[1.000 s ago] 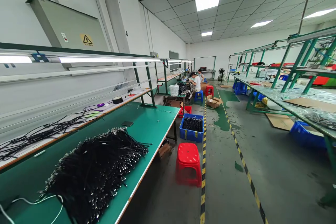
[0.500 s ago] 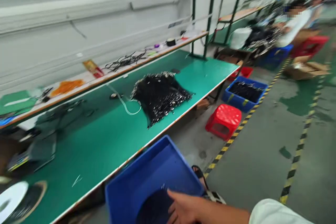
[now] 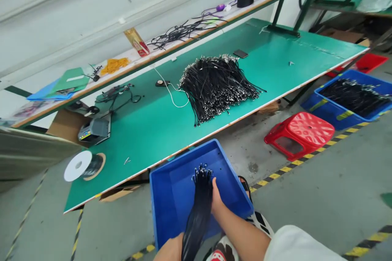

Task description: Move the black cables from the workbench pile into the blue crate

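A thick bundle of black cables (image 3: pixel 197 212) with small metal ends hangs over a blue plastic bin (image 3: pixel 174 187). My right hand (image 3: pixel 216 197) grips the bundle's right side near the upper ends, thumb pointing up and the other fingers hidden behind it. At the bottom edge, my left hand (image 3: pixel 173 248) is pressed against the bundle's left side; only part of it shows and its fingers are hidden. On the green-topped table (image 3: pixel 137 130) lies a large pile of similar black cables (image 3: pixel 217 85).
A red stool (image 3: pixel 306 130) and another blue bin of cables (image 3: pixel 358 94) stand on the floor at right. A wire spool (image 3: pixel 82 167) and a grey device (image 3: pixel 94 130) sit at the table's left end. The shelf (image 3: pixel 165 47) holds loose cables and black tape.
My view has swung down and left. The cable bundle and my right hand now show more fully over the bin, and my left hand has come into view.
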Action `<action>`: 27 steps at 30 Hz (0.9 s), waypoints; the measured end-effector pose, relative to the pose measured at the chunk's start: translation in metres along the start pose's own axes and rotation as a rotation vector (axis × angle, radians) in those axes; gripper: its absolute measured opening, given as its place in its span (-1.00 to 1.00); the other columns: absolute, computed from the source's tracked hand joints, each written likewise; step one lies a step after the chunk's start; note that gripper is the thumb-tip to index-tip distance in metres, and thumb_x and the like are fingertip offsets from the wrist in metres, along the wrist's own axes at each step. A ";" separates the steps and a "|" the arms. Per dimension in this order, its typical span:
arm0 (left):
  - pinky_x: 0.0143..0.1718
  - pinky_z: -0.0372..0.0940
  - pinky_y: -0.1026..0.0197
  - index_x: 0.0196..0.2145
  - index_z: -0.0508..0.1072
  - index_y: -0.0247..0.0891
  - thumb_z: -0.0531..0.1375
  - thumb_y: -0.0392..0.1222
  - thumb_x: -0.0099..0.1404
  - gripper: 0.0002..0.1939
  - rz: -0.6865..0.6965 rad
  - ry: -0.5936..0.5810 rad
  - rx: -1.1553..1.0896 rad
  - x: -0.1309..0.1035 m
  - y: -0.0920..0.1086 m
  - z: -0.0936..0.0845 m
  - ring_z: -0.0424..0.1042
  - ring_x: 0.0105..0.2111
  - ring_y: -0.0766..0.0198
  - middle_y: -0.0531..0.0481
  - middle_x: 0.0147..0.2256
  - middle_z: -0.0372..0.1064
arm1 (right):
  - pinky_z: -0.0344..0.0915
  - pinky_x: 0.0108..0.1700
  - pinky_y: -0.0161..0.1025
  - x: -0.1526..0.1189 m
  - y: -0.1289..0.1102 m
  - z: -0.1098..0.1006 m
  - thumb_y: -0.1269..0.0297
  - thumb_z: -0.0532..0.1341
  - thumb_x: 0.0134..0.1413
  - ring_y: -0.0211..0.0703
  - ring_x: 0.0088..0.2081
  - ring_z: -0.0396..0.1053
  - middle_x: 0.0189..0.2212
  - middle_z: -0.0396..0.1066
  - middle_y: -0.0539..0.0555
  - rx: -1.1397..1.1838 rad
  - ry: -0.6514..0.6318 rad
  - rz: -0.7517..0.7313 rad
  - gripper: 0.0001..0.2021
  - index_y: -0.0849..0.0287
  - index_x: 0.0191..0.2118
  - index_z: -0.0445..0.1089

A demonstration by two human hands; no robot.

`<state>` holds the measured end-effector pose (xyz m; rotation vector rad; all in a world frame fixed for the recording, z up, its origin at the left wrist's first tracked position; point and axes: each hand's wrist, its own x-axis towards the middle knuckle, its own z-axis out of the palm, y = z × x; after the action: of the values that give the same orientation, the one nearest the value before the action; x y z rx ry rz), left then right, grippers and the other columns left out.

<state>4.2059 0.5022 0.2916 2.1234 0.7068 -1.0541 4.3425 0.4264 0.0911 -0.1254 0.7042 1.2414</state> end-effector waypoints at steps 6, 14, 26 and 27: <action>-0.08 0.44 -0.07 -0.01 0.48 -0.18 0.26 -0.15 -0.09 -0.40 -0.111 0.034 0.547 0.018 -0.003 -0.041 0.57 -0.07 -0.27 -0.25 -0.10 0.59 | 0.52 -0.03 0.07 0.033 -0.018 -0.008 -0.19 0.17 0.19 0.12 -0.21 0.57 -0.37 0.61 0.20 -0.001 0.120 -0.156 -0.45 0.26 -0.20 0.60; -0.07 0.47 -0.13 0.08 0.47 -0.28 0.26 -0.17 -0.07 -0.31 0.080 -0.088 0.752 0.083 -0.035 -0.086 0.58 -0.08 -0.29 -0.35 -0.08 0.58 | 0.50 0.06 0.01 0.022 -0.037 -0.053 0.17 0.28 0.07 -0.01 -0.21 0.59 -0.31 0.65 0.09 0.072 0.244 -0.333 -0.80 0.16 -0.30 0.60; -0.04 0.45 -0.17 0.05 0.49 -0.31 0.27 -0.25 -0.05 -0.37 0.010 0.053 0.682 0.129 -0.058 -0.080 0.57 -0.07 -0.28 -0.40 -0.09 0.57 | 0.51 0.01 0.06 0.049 -0.054 -0.071 0.15 0.28 0.01 0.03 -0.20 0.60 -0.34 0.65 0.11 -0.043 0.347 -0.379 -0.80 0.15 -0.32 0.57; -0.04 0.44 -0.18 0.04 0.50 -0.31 0.26 -0.26 -0.04 -0.39 0.002 0.069 0.674 0.133 -0.059 -0.081 0.57 -0.07 -0.28 -0.40 -0.10 0.57 | 0.52 0.01 0.06 0.053 -0.056 -0.071 0.15 0.28 0.01 0.03 -0.20 0.60 -0.34 0.65 0.11 -0.047 0.352 -0.389 -0.79 0.14 -0.31 0.58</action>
<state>4.2735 0.6241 0.2002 2.7315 0.4052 -1.3578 4.3699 0.4183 -0.0095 -0.5062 0.9042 0.8684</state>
